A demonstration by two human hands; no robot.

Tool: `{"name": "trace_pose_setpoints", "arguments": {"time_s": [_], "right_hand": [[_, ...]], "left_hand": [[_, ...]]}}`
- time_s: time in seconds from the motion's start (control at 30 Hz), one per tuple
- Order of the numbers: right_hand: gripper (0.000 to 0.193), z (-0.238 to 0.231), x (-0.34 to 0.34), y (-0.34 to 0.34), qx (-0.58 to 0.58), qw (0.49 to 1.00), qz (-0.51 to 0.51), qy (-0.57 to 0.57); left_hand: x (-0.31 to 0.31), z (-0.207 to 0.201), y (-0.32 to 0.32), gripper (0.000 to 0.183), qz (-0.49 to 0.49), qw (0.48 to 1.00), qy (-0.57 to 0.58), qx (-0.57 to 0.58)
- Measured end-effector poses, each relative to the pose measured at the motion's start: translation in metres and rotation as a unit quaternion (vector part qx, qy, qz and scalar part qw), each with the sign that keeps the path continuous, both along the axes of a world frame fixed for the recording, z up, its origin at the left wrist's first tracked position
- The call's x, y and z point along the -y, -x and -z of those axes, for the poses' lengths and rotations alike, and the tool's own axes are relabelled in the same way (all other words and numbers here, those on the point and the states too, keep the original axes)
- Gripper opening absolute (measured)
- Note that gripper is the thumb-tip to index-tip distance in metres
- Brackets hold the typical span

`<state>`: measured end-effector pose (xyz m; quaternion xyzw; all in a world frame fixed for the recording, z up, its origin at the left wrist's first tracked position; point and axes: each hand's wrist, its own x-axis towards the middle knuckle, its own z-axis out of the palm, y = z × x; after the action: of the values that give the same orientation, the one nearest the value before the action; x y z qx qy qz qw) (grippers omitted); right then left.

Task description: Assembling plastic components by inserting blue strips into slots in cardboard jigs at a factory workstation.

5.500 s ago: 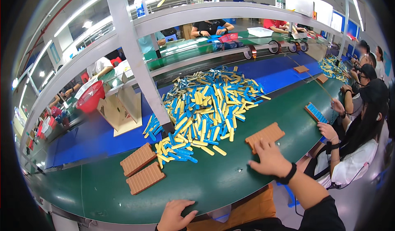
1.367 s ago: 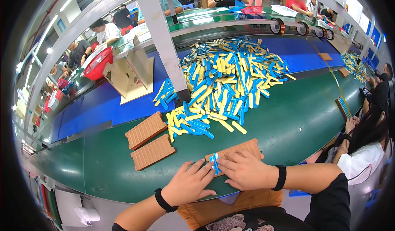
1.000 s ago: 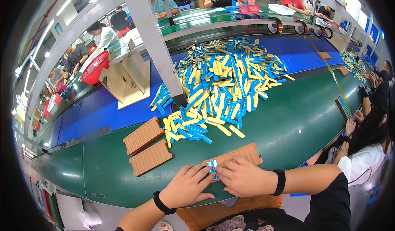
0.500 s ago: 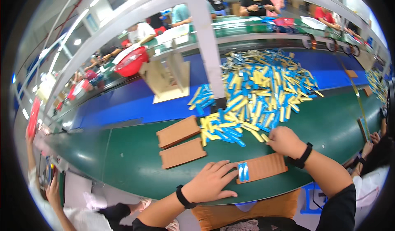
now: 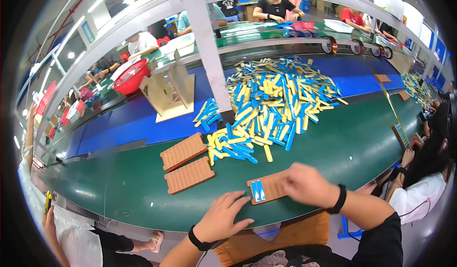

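In front of me on the green tabletop lies a ridged orange-brown tray. Two narrow blue pieces sit side by side in the grooves near its left end. My left hand rests by that end, fingers spread and nothing in them. Over the tray's right part is my right hand, its fingers drawn together and a little blurred; whatever they hold is hidden. Beyond the tray spreads a large heap of flat blue and yellow round-ended sticks.
Two more ridged trays lie to the left. A pale wooden stand and a white metal post rise behind. Farther left is a red basin. People sit across the line and at my right; another person stands at the left.
My right hand has come back from the edge of the heap to above the tray. The left hand still lies open beside the tray. The whole view has shifted somewhat.
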<state>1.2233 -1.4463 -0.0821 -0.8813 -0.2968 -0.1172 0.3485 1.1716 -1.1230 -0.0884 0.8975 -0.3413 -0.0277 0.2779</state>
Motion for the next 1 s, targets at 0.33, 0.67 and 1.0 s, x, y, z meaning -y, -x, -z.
{"name": "trace_pose_setpoints", "arguments": {"time_s": [0.33,0.67,1.0], "right_hand": [[0.037,0.031,-0.022,0.032,0.093,0.976,-0.108,0.168],[0.057,0.022,-0.018,0.032,0.059,0.966,-0.089,0.236],[0.056,-0.002,-0.004,-0.007,0.014,0.983,-0.061,0.172]], "left_hand": [[0.030,0.009,-0.035,0.083,-0.018,1.000,-0.008,-0.006],[0.030,0.005,-0.043,0.079,-0.008,0.999,-0.012,-0.037],[0.029,0.004,-0.052,0.079,-0.002,0.999,-0.023,-0.046]]}}
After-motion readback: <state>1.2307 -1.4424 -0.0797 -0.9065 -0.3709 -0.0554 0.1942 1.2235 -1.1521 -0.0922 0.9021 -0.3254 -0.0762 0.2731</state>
